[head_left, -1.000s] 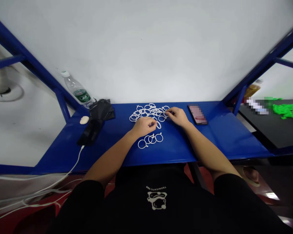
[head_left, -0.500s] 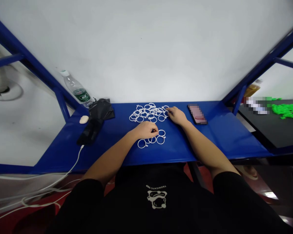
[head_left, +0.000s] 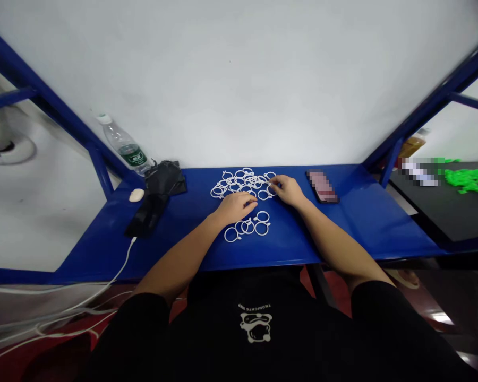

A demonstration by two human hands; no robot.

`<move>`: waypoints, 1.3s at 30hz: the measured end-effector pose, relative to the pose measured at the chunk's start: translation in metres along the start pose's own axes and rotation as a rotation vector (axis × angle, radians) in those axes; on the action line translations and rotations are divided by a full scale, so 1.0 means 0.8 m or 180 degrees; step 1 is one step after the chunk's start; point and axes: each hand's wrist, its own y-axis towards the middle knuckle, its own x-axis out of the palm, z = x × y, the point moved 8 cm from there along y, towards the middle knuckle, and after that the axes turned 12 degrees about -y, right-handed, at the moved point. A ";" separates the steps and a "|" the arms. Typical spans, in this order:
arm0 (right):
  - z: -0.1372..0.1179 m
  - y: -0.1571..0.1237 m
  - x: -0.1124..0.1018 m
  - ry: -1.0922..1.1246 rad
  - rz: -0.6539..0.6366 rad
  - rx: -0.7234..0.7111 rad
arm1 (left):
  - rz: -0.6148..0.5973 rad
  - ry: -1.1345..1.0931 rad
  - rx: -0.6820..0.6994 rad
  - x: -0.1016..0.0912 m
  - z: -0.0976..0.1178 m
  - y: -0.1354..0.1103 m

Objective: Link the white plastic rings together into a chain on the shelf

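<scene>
A pile of thin white plastic rings (head_left: pixel 234 187), each with a small tab, lies on the blue tabletop. My right hand (head_left: pixel 290 191) is at the pile's right edge, fingertips closed on a white ring (head_left: pixel 271 192). My left hand (head_left: pixel 236 207) hovers just in front of the pile and covers part of it. Its thumb and fingers are slightly apart, and no ring shows between them. Nearer to me, several more white rings (head_left: pixel 262 228) lie in a small separate group, some overlapping.
A phone (head_left: pixel 322 187) lies to the right. On the left are a clear bottle (head_left: pixel 129 150) with a green label, a black bag (head_left: pixel 165 179), a pale rounded object (head_left: pixel 136 195) and a white cable (head_left: pixel 123 261). Blue metal bars (head_left: pixel 386 164) frame both sides, with a wall behind.
My left hand has moved away from the near group of rings, up toward the pile, leaving that group uncovered. My right hand has shifted slightly toward me at the pile's edge.
</scene>
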 end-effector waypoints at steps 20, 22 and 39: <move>-0.100 -0.036 -0.033 0.1108 0.0685 -0.1083 | 0.0870 -0.0350 0.0611 -0.031 0.013 -0.002; -0.106 -0.038 -0.035 0.1129 0.0622 -0.1242 | 0.0913 -0.0297 0.0609 -0.032 0.012 -0.003; -0.110 -0.041 -0.025 0.1412 0.0493 -0.1142 | 0.0783 -0.0201 0.0409 -0.027 0.012 -0.001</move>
